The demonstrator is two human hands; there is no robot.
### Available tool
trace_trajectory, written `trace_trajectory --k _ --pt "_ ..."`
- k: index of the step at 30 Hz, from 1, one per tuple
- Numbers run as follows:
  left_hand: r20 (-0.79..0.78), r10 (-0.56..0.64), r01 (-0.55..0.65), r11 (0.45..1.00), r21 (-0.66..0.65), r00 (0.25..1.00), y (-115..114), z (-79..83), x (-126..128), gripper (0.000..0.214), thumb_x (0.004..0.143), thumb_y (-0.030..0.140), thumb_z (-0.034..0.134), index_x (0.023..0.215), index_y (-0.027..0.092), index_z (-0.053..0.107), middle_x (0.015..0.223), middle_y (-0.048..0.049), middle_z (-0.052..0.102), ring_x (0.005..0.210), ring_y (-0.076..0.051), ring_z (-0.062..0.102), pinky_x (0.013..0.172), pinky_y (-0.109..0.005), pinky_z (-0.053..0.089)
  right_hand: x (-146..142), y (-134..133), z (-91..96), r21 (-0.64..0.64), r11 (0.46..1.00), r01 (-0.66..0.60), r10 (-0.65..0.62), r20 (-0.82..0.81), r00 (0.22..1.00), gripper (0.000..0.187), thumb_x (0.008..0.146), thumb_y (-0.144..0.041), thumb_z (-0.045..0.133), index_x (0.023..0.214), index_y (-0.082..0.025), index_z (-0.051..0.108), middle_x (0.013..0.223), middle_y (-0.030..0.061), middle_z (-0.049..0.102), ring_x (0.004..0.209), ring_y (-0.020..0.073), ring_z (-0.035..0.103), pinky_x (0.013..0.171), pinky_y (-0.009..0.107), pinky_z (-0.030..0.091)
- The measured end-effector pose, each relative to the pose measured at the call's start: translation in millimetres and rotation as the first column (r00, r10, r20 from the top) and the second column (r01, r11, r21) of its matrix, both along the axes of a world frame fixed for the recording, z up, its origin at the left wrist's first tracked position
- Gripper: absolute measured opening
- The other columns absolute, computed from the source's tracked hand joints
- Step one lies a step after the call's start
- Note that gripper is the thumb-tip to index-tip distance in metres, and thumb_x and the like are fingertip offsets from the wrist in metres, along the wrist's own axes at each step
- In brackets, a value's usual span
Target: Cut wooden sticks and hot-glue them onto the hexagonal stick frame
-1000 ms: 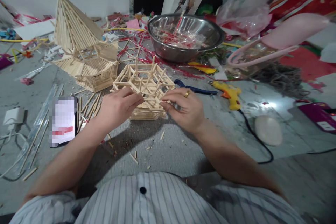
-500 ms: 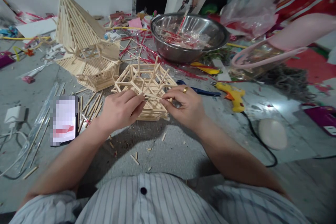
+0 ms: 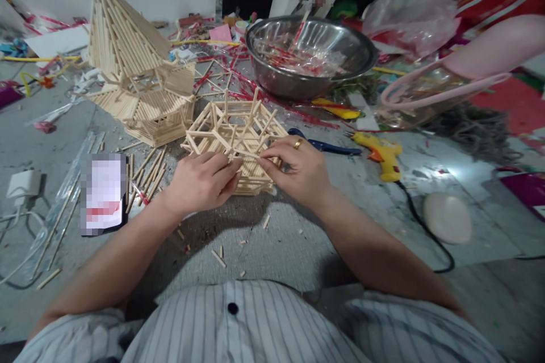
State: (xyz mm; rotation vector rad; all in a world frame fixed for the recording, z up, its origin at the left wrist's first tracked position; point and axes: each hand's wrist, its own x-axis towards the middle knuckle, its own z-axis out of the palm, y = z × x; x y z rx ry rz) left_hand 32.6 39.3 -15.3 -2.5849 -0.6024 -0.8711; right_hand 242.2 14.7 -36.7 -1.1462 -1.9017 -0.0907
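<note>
A hexagonal lattice frame of thin wooden sticks (image 3: 232, 130) stands on the grey floor in front of me. My left hand (image 3: 200, 181) and my right hand (image 3: 298, 173), which wears a gold ring, both pinch a short wooden stick (image 3: 247, 155) held level against the frame's near side. Each hand holds one end of it, fingers pressed together. A taller stick model with a steep pointed roof (image 3: 128, 68) stands just behind and to the left of the frame.
A phone (image 3: 102, 193) and loose sticks (image 3: 149, 173) lie at left, a charger (image 3: 23, 184) beyond. A steel bowl (image 3: 313, 57) sits behind. Blue pliers (image 3: 323, 147), a yellow glue gun (image 3: 381, 153) with black cord and a pale oval object (image 3: 447, 217) lie at right. Stick offcuts (image 3: 219, 255) lie near me.
Both hands have come closer together at the frame's near side, and a short stick now shows between their fingertips. The view has shifted slightly.
</note>
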Motion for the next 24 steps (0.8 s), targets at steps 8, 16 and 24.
trace_trajectory --k 8,16,24 --pt "-0.038 0.065 -0.066 0.998 -0.012 0.997 -3 -3.2 2 0.025 0.088 0.027 0.050 0.104 0.015 0.066 0.072 -0.0025 0.066 0.061 -0.015 0.058 0.051 -0.028 0.037 -1 0 0.7 -0.016 1.000 -0.013 0.013 0.000 1.000 0.012 0.086 -0.028 0.059 0.078 -0.023 0.067 0.079 0.0031 0.069 0.080 0.0172 0.066 0.072 0.032 0.052" --pt "-0.145 0.196 -0.202 0.979 -0.026 0.970 -8 -3.1 4 0.034 0.093 0.035 0.045 0.113 0.016 0.065 0.079 -0.0036 0.067 0.067 -0.016 0.060 0.052 -0.028 0.037 -2 1 -1.5 0.001 1.000 -0.014 0.014 -0.025 1.000 0.012 0.086 -0.028 0.060 0.078 -0.020 0.066 0.080 0.0051 0.069 0.078 0.0168 0.065 0.071 0.030 0.051" --pt "-0.167 0.233 -0.242 0.970 -0.034 0.958 -11 -1.9 6 0.035 0.094 0.036 0.045 0.115 0.016 0.064 0.079 -0.0045 0.068 0.068 -0.018 0.061 0.049 -0.030 0.036 -1 1 -1.6 -0.051 0.999 -0.006 0.005 -0.034 0.999 0.010 0.084 -0.028 0.062 0.079 -0.020 0.065 0.080 0.0045 0.068 0.072 0.0149 0.063 0.058 0.027 0.048"
